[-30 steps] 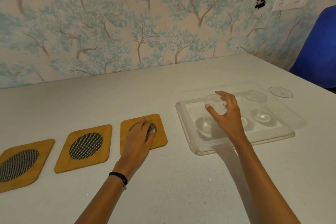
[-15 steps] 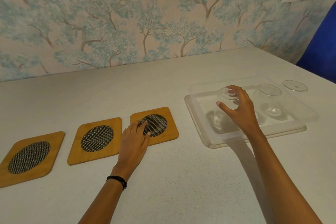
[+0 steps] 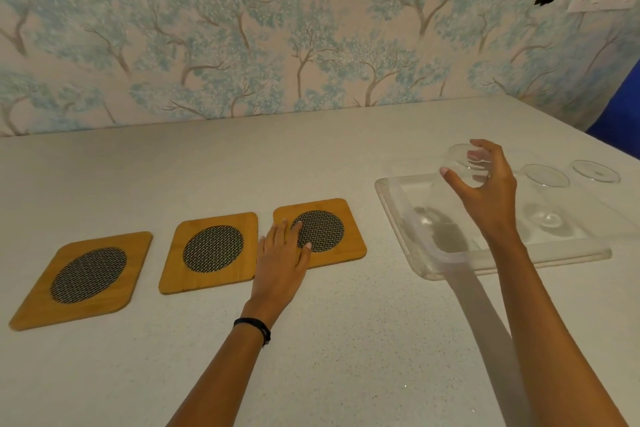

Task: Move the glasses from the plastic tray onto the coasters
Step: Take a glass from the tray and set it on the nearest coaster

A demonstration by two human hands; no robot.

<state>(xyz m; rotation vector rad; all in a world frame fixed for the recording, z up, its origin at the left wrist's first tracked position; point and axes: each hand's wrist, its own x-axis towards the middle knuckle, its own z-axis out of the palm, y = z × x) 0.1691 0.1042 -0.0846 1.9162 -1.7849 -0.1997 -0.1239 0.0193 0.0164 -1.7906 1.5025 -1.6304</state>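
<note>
Head view, positions given relative to the plastic tray (image 3: 398,215).
Right hand (image 3: 485,191): fingers and thumb wrapped around a clear glass (image 3: 462,166), held above the tray's left part, clear of its floor.
Second glass (image 3: 545,191): stands upright inside the tray, right of the held one.
Third glass (image 3: 595,172): at the tray's far right corner; base hidden.
Left hand (image 3: 282,253): flat, palm down, gripping nothing, fingers on the near-left part of the coaster nearest the tray (image 3: 349,239).
Middle coaster (image 3: 211,251), far coaster (image 3: 83,277): bare, in a row left of the tray on the white table (image 3: 346,340).
</note>
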